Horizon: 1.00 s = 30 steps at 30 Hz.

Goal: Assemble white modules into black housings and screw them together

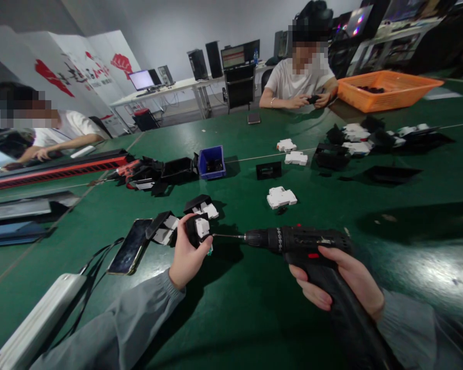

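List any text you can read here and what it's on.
None can be read.
Wall banner: red characters and fist signs, too blurred.
Monitors: lit, text too small.
Drill in right hand: no readable label.
Black-and-white part in left hand: no readable marking.

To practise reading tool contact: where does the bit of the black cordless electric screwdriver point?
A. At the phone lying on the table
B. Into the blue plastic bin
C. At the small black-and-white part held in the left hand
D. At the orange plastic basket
C: the black cordless electric screwdriver in the right hand aims its bit at the small black-and-white part gripped by the left hand.
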### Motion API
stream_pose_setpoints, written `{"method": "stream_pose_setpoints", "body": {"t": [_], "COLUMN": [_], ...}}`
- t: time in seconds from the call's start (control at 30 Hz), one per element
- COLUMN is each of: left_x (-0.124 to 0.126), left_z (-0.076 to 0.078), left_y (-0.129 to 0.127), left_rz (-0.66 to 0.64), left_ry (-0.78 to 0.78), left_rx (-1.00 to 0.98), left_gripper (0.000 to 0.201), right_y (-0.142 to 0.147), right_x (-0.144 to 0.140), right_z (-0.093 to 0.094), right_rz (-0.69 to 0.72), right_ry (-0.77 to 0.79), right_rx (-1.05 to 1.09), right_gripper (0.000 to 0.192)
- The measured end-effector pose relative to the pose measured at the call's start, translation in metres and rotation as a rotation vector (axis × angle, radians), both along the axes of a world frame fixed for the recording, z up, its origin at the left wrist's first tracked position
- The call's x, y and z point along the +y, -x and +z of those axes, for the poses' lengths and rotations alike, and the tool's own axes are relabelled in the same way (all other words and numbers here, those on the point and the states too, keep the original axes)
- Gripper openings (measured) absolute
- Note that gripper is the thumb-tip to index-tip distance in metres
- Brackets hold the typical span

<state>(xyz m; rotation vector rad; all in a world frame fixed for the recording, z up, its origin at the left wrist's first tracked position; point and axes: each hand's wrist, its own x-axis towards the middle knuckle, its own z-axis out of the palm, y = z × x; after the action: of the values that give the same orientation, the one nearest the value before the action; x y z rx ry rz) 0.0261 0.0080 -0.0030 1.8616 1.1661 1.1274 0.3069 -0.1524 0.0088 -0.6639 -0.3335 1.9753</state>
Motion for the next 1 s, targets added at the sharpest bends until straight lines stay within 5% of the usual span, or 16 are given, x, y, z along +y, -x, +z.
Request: {"method": "stream_pose_setpoints", "body": {"t": [1.0], "left_x": [-0.0027], "left_z": [0.0022], "left_y": [-0.0024], "left_rz": [0.041], "left_ry": [-0.11], "left_rx": [-0.008], "left_gripper": [0.06], "right_y": [0.0014], "right_x": [-0.0016], "right_z": [0.0002], "right_rz": [0.024], "right_ry": [-0.047], "right_rx": [-0.068], "right_gripper": [0.051]}}
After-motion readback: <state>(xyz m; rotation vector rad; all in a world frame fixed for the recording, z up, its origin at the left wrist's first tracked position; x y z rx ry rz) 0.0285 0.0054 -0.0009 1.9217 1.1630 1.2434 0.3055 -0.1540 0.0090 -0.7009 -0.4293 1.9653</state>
